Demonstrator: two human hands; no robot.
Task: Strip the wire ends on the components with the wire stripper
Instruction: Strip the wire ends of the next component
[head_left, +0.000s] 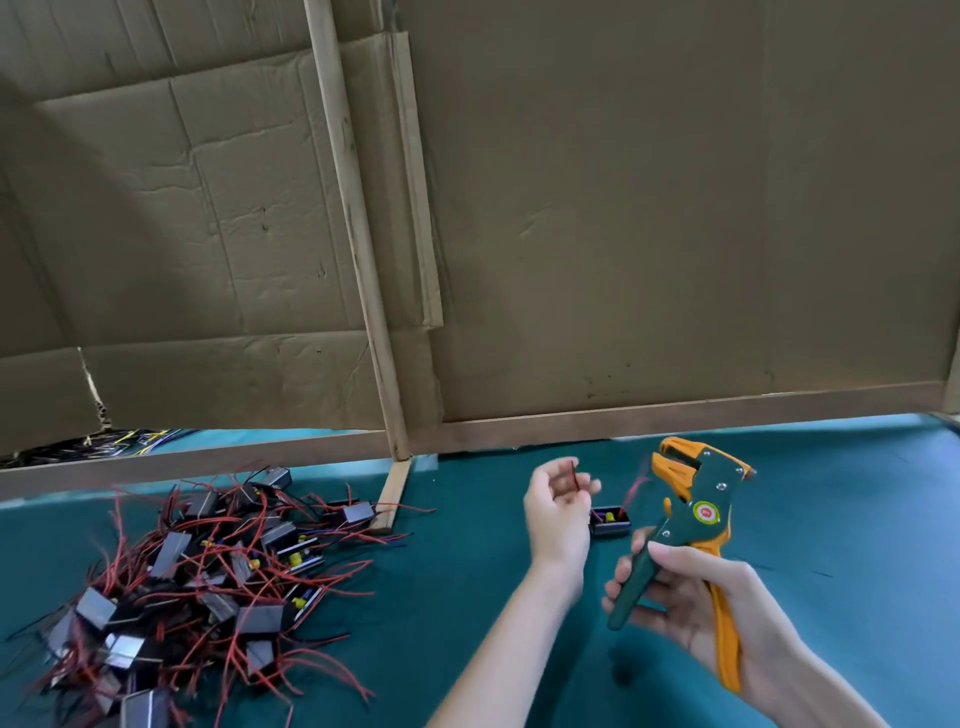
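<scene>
green table (467, 571) | left hand (558, 512) raised, pinches red wire (575, 475) | right hand (696, 608) grips wire stripper (696, 499)

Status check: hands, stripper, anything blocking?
Left hand pinches red wire of the component. Right hand grips wire stripper, held wire not yet in it. Nothing between them; pile off left.

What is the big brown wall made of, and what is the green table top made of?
The brown wall looks like cardboard: dull and matte, with creases, fold lines and a torn edge at the lower left. The green table top seems to be cloth, perhaps felt: no shine, with faint wrinkles.
</scene>
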